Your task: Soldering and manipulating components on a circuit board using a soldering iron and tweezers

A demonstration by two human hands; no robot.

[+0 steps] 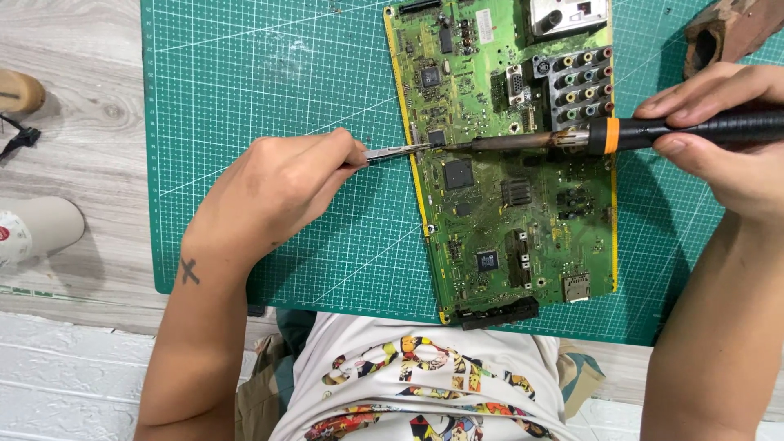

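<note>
The fingers of my left hand (273, 192) are pinching a thin pair of metal tweezers (392, 151), thumb and forefinger pressed together around the shaft. The tweezer tips are reaching rightward and touching the left edge of a green circuit board (482, 212), just beside a small black chip (436, 137).

The fingers of my right hand (719, 135) are curling around the black handle of a soldering iron (621, 135), gripping it closed from above and below. The iron is lying nearly level, with an orange band where the handle meets the metal shaft. Its dark, worn tip is stretching leftward across the board and meeting the tweezer tips at that same small chip.

The circuit board is lying flat on a green cutting mat (269, 73) marked with a white grid. The board is carrying several black chips, a cluster of round coloured sockets (580, 77) near its upper right, a silver metal box (567, 15) at the top and a black connector (500, 313) along its near edge.

The mat is resting on a pale wood-grain counter (73, 147). At the counter's left edge a white rounded object (33, 230) and a tan wooden piece (20, 90) are sitting well apart from my hands. A brown hollow wooden block (723, 33) is resting at the top right, just beyond my right hand. My white printed shirt (416, 376) is showing at the bottom.
</note>
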